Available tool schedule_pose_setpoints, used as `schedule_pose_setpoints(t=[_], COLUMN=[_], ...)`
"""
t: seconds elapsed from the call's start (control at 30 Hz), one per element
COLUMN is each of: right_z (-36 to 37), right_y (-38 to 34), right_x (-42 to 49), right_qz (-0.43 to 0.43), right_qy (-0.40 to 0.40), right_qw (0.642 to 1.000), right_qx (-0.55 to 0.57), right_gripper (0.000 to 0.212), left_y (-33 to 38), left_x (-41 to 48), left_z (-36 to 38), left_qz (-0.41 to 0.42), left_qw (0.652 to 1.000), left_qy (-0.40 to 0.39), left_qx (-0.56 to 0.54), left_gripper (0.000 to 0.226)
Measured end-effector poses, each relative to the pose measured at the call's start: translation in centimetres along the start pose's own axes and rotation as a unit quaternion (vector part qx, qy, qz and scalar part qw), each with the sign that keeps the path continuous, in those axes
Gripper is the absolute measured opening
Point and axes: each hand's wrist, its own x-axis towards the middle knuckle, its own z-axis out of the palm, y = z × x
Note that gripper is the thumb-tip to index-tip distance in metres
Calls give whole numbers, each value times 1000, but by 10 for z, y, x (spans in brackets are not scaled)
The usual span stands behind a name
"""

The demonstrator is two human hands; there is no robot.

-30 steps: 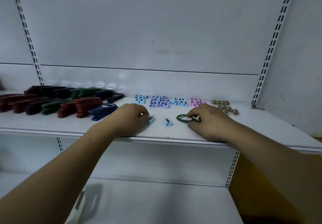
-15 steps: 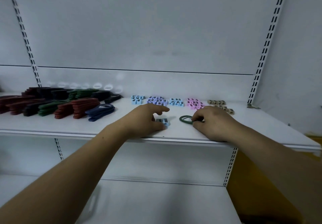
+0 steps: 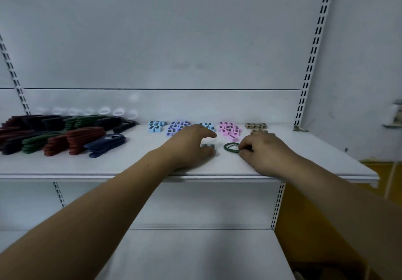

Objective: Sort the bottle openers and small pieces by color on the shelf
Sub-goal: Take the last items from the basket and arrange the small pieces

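Green ring [image 3: 230,143] in right grip [image 3: 263,150]

this looks like a shop or its stockroom. the white shelf [image 3: 97,166] hangs on slotted uprights [image 3: 314,51] of the kind used for retail display racks, with plain white back panels [image 3: 174,40] behind it and a second shelf [image 3: 195,253] below. many like goods lie on it in batches: rows of bottle openers [image 3: 82,138] in red, green, dark blue and black, and little heaps of small pieces [image 3: 229,127] in light blue, purple, pink and tan.
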Motion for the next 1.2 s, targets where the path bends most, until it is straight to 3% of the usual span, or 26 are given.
schedule_pose_setpoints(t=[0.07,0.17,0.33,0.6,0.7,1.2], right_z=[3,3,-7,-7,-2,1], right_y=[2,2,-1,7,8,11], right_x=[-1,-2,-5,-8,-7,-11], right_qz=[-7,-6,-6,12,15,23], right_qy=[12,14,-72,-125,-121,-75], right_qw=[1000,1000,997,991,992,997], right_qx=[-16,-27,-38,-39,-42,-19], right_gripper=[28,35,47,55,56,48], left_y=[5,17,19,9,8,-2], left_x=[-13,-29,-17,17,18,48], left_z=[-1,2,1,9,8,10], left_qz=[13,7,-21,-47,-34,-72], left_qw=[999,986,981,981,986,977], left_qy=[-28,-137,-181,-176,-145,-174], left_qx=[37,97,73,65,79,104], left_gripper=[61,81,85,77,75,72])
